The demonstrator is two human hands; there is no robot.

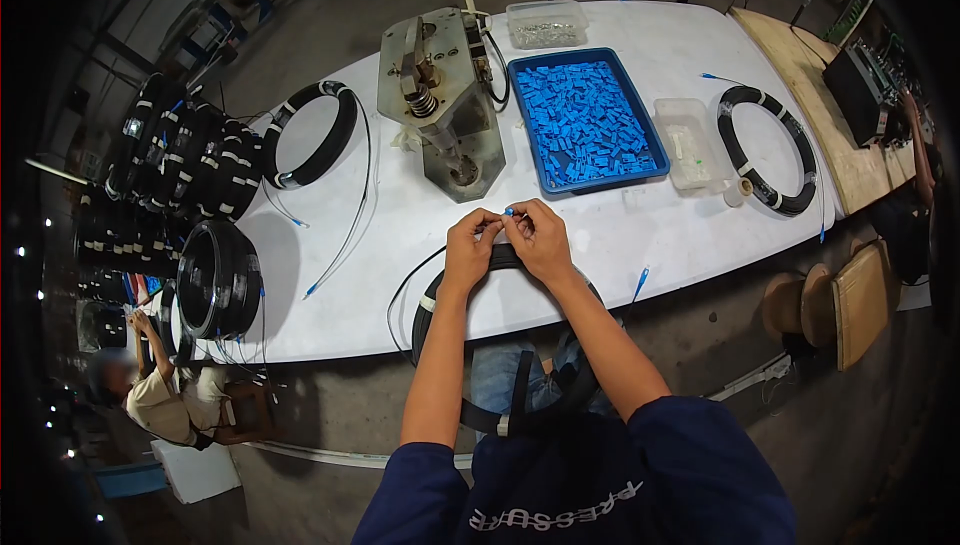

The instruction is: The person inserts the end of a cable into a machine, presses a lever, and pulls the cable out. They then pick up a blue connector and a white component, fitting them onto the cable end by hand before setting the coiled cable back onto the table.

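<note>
Fingertips together, my left hand [470, 245] and my right hand [537, 240] meet at a small blue connector [509, 212] near the table's front edge. Both hands pinch around it. A black cable coil [425, 317] lies under my forearms, partly on the table and partly over my lap. Just beyond my hands stands a metal press [445, 105] with a spring and lever. To its right, a dark blue tray [660, 157] holds several loose blue connector parts [580, 120].
Black coils [220, 280] are stacked at the left, with another coil [310, 135] beside the press. Clear boxes [547, 25] [692, 145] flank the tray. A coil [768, 150] lies right. Co-workers [165, 400] [925, 165] sit at both sides.
</note>
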